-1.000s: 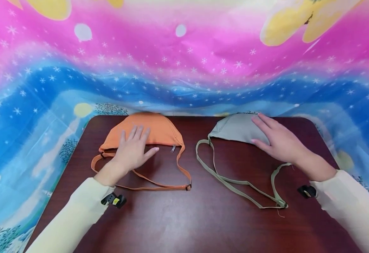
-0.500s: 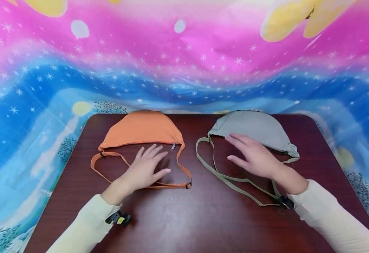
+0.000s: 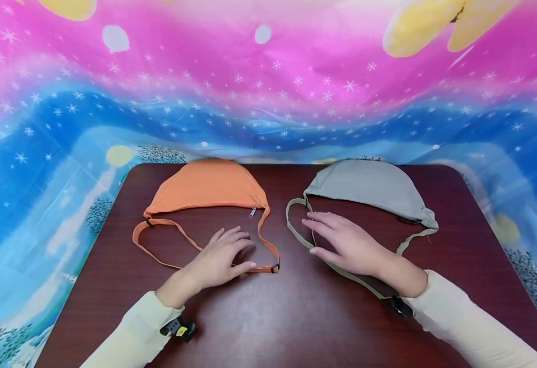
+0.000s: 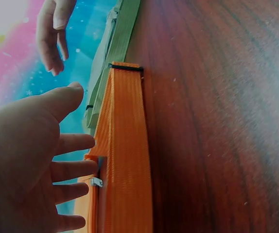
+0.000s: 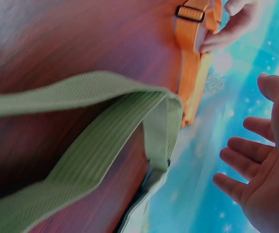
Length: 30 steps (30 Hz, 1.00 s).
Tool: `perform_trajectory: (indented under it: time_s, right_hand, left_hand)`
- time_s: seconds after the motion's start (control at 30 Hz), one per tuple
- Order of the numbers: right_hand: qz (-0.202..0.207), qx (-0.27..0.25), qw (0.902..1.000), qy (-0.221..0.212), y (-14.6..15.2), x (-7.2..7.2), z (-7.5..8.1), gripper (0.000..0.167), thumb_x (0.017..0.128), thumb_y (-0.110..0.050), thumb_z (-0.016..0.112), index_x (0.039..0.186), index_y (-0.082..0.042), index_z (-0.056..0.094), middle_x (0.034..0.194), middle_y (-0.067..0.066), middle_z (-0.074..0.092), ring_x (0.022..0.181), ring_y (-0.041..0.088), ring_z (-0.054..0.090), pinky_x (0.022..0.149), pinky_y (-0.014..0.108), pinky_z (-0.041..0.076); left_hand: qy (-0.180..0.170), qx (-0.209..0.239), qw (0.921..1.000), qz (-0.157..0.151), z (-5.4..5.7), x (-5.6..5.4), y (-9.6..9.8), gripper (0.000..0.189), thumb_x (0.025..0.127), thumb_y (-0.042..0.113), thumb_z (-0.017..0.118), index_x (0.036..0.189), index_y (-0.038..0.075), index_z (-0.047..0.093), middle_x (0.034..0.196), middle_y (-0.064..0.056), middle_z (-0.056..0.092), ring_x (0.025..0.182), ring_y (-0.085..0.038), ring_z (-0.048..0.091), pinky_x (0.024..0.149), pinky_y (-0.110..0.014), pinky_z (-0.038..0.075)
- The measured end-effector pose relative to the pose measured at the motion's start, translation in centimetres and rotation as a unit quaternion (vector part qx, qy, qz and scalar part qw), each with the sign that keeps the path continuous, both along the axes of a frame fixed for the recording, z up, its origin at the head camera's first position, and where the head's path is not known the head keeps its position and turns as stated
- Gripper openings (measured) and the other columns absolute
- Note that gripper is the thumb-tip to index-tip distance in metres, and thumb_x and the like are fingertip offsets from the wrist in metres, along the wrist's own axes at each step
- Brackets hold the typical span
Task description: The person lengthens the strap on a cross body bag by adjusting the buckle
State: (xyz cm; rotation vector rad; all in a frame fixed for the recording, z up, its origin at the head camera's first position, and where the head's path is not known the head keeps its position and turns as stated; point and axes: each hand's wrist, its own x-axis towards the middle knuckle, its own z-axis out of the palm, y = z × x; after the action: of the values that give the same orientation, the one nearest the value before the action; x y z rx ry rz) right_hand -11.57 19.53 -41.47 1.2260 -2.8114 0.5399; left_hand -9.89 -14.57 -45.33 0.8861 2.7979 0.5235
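An orange waist bag (image 3: 208,185) lies flat at the back left of the table, its strap (image 4: 130,145) looped toward the front. To its right lies a grey-green waist bag (image 3: 365,184) with a green strap (image 5: 95,141). My left hand (image 3: 215,258) hovers over the orange strap, fingers spread and loosely bent, holding nothing. Over the green strap is my right hand (image 3: 349,245), its fingers also relaxed around nothing. Both wrist views show a gap between the palms and the straps. A metal zipper pull (image 3: 252,211) hangs at the orange bag's right end.
The dark reddish-brown wooden table (image 3: 268,327) has rounded back corners. Behind it and at both sides hangs a pink and blue cloth (image 3: 268,97) with snowflakes. Each wrist carries a small black camera, such as the left one (image 3: 178,328).
Both hands have drawn back from over the bags toward me, now above the straps. The right hand has also moved left, uncovering the grey-green bag. Neither bag has visibly shifted.
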Motion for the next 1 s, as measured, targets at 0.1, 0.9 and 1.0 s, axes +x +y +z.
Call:
perform_trajectory:
  time_s: [0.1, 0.9, 1.0]
  right_hand:
    - [0.011, -0.005, 0.9999, -0.004, -0.8, 0.3, 0.0, 0.059, 0.097, -0.037, 0.068, 0.147, -0.008, 0.054, 0.152, 0.012, 0.049, 0.141, 0.029, 0.045, 0.113, 0.048, 0.038]
    - [0.058, -0.011, 0.9957, -0.071, -4.9, 1.9, -4.4, 0.047, 0.099, -0.033, 0.067, 0.141, -0.013, 0.06, 0.147, 0.006, 0.054, 0.134, 0.019, 0.052, 0.104, 0.043, 0.048]
    - [0.069, -0.02, 0.9948, -0.073, -5.2, 2.0, -4.8, 0.043, 0.098, -0.029, 0.067, 0.138, -0.014, 0.062, 0.145, 0.004, 0.056, 0.133, 0.017, 0.053, 0.103, 0.042, 0.048]
  left_hand:
    - [0.002, 0.01, 0.9999, -0.005, -0.4, 0.1, 0.2, 0.051, 0.096, 0.047, 0.068, 0.132, 0.012, 0.067, 0.142, -0.011, 0.058, 0.144, -0.036, 0.04, 0.116, -0.062, 0.025]
    - [-0.02, 0.038, 0.999, -0.012, -1.8, 0.3, 1.5, 0.005, 0.096, 0.025, 0.071, 0.091, 0.026, 0.071, 0.085, 0.016, 0.065, 0.077, -0.004, 0.06, 0.074, -0.034, 0.051]
    - [-0.014, 0.036, 0.9991, -0.017, -1.8, 0.3, 1.6, 0.008, 0.098, 0.023, 0.068, 0.091, 0.024, 0.072, 0.086, 0.014, 0.067, 0.08, -0.006, 0.064, 0.077, -0.037, 0.052]
